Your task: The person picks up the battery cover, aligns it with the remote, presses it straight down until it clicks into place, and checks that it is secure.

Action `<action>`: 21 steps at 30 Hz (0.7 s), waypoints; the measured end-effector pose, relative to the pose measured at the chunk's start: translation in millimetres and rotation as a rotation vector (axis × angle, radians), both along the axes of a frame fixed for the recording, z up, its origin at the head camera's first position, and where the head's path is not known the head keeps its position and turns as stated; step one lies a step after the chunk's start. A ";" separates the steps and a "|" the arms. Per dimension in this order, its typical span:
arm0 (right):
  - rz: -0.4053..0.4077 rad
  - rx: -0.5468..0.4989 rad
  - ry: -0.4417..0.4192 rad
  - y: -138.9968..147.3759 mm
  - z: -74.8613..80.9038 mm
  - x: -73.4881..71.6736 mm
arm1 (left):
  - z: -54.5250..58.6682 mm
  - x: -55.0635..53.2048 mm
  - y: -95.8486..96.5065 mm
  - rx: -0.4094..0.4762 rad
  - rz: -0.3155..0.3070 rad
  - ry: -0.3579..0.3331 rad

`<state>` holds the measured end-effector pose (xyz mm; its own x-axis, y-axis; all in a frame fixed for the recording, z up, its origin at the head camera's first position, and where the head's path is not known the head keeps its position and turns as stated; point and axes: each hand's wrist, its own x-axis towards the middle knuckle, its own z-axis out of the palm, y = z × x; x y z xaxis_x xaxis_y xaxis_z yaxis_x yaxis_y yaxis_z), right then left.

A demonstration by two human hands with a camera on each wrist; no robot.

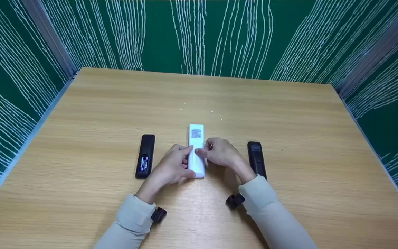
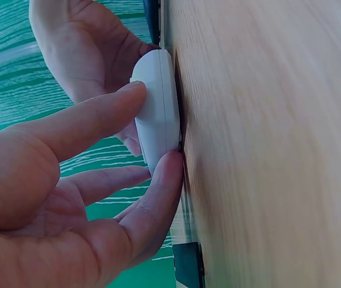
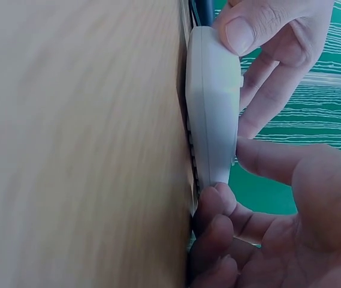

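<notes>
A white remote control (image 1: 196, 164) lies back up on the table between both hands, a printed label at its far end. Along its left edge, my left hand (image 1: 171, 166) grips it, with the thumb near the close end in the head view. My right hand (image 1: 221, 152) pinches its right side, thumb on the back and curled fingers at the edge. The right wrist view shows the remote's side and a row of small dark buttons (image 3: 191, 147) underneath, close to the tabletop. Both hands also hold the remote's pale casing (image 2: 158, 102) in the left wrist view.
To the left lies a black remote (image 1: 147, 147) with its battery compartment uncovered and batteries (image 1: 144, 163) showing. Another black remote (image 1: 256, 155) lies to the right, partly behind the right sleeve. Small white specks dot the wooden table (image 1: 116, 97); green, white-streaked walls (image 1: 161, 38) stand around it.
</notes>
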<state>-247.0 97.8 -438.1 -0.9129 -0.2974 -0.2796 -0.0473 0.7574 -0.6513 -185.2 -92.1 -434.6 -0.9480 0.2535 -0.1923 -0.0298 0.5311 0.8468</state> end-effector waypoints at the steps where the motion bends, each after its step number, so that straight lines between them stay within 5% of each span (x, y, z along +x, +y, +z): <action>1: 0.001 0.002 0.001 -0.1 0.2 0.3 | 0.2 0.1 0.0 -0.002 0.000 0.000; 14: -0.004 -0.010 -0.016 -0.1 1.0 1.0 | 1.1 1.3 -0.6 -0.012 0.000 -0.008; 21: 0.062 -0.039 0.006 5.9 1.4 -1.9 | 0.6 0.9 0.0 -0.012 -0.011 0.010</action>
